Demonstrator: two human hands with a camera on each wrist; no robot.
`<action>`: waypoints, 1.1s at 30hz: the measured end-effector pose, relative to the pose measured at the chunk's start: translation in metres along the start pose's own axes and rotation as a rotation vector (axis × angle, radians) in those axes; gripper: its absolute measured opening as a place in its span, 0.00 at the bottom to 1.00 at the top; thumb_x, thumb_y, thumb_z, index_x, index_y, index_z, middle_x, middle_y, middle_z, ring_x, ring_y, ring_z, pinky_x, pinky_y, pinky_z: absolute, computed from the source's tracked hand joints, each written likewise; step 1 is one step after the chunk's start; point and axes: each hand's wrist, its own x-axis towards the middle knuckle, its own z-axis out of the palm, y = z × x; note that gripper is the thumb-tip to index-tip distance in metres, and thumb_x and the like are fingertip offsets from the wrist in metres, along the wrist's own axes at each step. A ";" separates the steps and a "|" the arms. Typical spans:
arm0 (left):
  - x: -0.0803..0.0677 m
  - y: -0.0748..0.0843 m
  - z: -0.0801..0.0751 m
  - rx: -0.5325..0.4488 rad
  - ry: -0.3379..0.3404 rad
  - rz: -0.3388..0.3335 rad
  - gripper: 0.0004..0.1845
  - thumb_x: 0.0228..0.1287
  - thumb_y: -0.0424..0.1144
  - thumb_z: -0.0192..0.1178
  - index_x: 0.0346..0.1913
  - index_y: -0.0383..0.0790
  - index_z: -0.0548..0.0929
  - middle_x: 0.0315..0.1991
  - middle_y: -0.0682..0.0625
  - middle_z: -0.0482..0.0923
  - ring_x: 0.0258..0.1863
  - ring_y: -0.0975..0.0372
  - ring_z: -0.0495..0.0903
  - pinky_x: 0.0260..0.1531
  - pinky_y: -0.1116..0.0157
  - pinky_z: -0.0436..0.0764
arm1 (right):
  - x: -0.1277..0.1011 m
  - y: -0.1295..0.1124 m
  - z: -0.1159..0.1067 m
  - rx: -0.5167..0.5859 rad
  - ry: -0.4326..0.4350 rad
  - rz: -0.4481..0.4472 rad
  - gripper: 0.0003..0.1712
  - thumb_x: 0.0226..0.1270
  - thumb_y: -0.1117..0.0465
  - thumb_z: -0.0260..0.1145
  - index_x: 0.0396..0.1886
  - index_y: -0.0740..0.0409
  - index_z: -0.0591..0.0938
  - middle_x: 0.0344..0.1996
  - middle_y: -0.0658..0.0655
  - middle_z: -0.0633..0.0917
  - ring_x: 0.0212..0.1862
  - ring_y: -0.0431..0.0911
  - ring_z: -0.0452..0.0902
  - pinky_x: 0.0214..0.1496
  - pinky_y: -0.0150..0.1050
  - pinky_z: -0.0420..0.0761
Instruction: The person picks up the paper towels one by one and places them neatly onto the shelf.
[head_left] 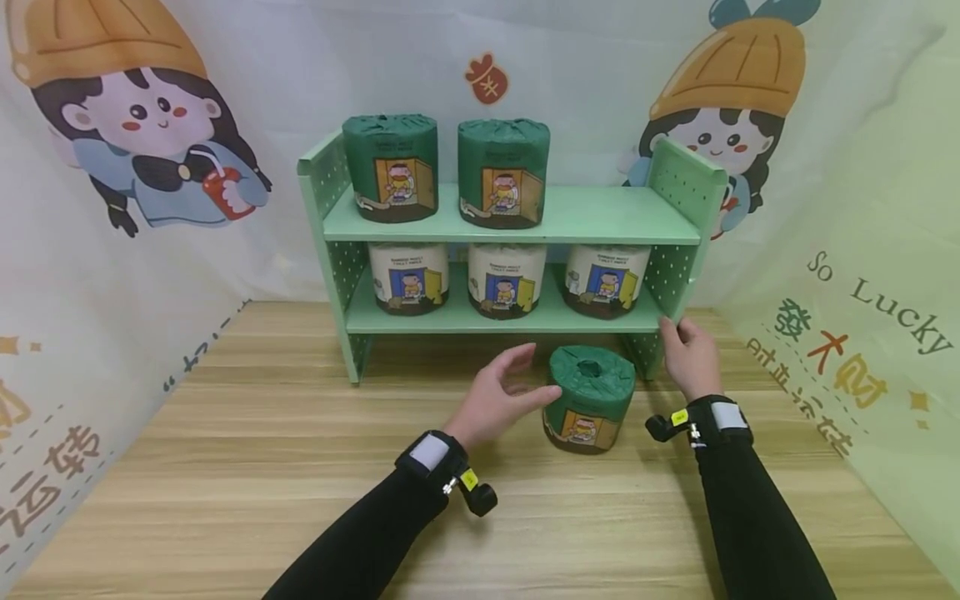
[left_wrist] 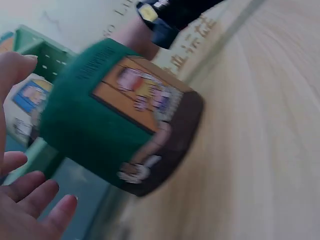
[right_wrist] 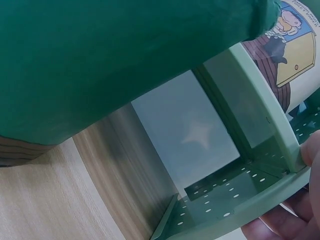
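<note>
A green-wrapped toilet paper roll [head_left: 589, 398] stands upright on the table in front of a light green two-tier shelf [head_left: 510, 323]. My left hand [head_left: 498, 402] is just left of that roll, its thumb and fingers spread. In the left wrist view a gap shows between the fingers [left_wrist: 37, 197] and the roll [left_wrist: 95, 120]. At the lower right of the shelf, my right hand [head_left: 690, 357] grips the edge of the side panel. The right wrist view shows its thumb [right_wrist: 311, 150] on one face and fingers curled behind the panel [right_wrist: 260, 200].
Two green-wrapped rolls, one on the left [head_left: 390, 171] and another beside it [head_left: 503, 175], stand on the top tier. Three white-wrapped rolls [head_left: 507, 282] line the lower tier. Printed cloth [head_left: 300, 50] hangs behind and at both sides of the wooden table [head_left: 247, 433].
</note>
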 end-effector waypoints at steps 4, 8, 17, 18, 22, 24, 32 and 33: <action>0.003 -0.011 0.011 0.017 -0.035 -0.040 0.53 0.70 0.50 0.77 0.89 0.49 0.57 0.89 0.43 0.57 0.83 0.40 0.66 0.82 0.44 0.70 | 0.000 -0.001 -0.001 0.007 -0.008 0.007 0.34 0.90 0.41 0.48 0.71 0.64 0.82 0.63 0.71 0.85 0.55 0.57 0.76 0.45 0.41 0.73; 0.009 -0.014 0.019 0.047 -0.088 -0.063 0.60 0.67 0.49 0.79 0.91 0.50 0.49 0.90 0.43 0.52 0.87 0.44 0.59 0.85 0.46 0.64 | 0.001 0.000 -0.001 0.004 -0.007 0.006 0.34 0.90 0.41 0.49 0.70 0.64 0.82 0.64 0.71 0.85 0.55 0.57 0.76 0.45 0.40 0.73; 0.015 -0.018 0.030 0.074 -0.125 -0.069 0.67 0.64 0.40 0.82 0.91 0.45 0.40 0.89 0.41 0.55 0.88 0.46 0.56 0.88 0.45 0.57 | 0.001 0.001 0.001 -0.018 0.017 -0.006 0.33 0.90 0.42 0.49 0.65 0.64 0.84 0.57 0.70 0.87 0.48 0.55 0.74 0.39 0.39 0.71; 0.015 -0.018 0.031 0.069 -0.119 -0.065 0.67 0.63 0.39 0.82 0.91 0.44 0.41 0.89 0.40 0.55 0.88 0.45 0.57 0.88 0.44 0.58 | 0.001 0.001 0.001 -0.018 0.018 -0.006 0.33 0.90 0.42 0.49 0.66 0.64 0.84 0.58 0.70 0.87 0.48 0.55 0.74 0.40 0.39 0.72; 0.013 -0.018 0.032 0.117 -0.090 -0.074 0.65 0.62 0.43 0.84 0.91 0.42 0.47 0.86 0.39 0.56 0.85 0.43 0.60 0.85 0.42 0.62 | 0.001 0.001 0.001 -0.007 0.020 -0.008 0.33 0.90 0.42 0.49 0.68 0.64 0.83 0.61 0.71 0.87 0.51 0.56 0.76 0.43 0.40 0.73; 0.012 -0.018 0.033 0.147 -0.080 -0.084 0.63 0.61 0.46 0.84 0.90 0.41 0.52 0.83 0.38 0.57 0.83 0.42 0.62 0.84 0.41 0.65 | 0.002 0.001 0.001 -0.004 0.022 -0.012 0.33 0.90 0.43 0.49 0.69 0.64 0.83 0.62 0.71 0.87 0.53 0.56 0.77 0.45 0.40 0.73; 0.010 -0.022 0.034 0.115 -0.077 -0.101 0.58 0.62 0.47 0.83 0.87 0.43 0.57 0.82 0.41 0.67 0.83 0.44 0.66 0.83 0.42 0.68 | 0.002 0.001 0.001 -0.016 0.028 -0.019 0.32 0.90 0.42 0.50 0.66 0.64 0.84 0.57 0.71 0.87 0.49 0.55 0.75 0.40 0.39 0.72; 0.010 -0.022 0.034 0.112 -0.075 -0.100 0.58 0.62 0.47 0.83 0.87 0.43 0.57 0.82 0.41 0.68 0.83 0.44 0.67 0.82 0.42 0.69 | 0.002 0.001 0.001 -0.015 0.027 -0.019 0.32 0.90 0.42 0.50 0.67 0.64 0.84 0.58 0.71 0.87 0.49 0.55 0.75 0.40 0.38 0.72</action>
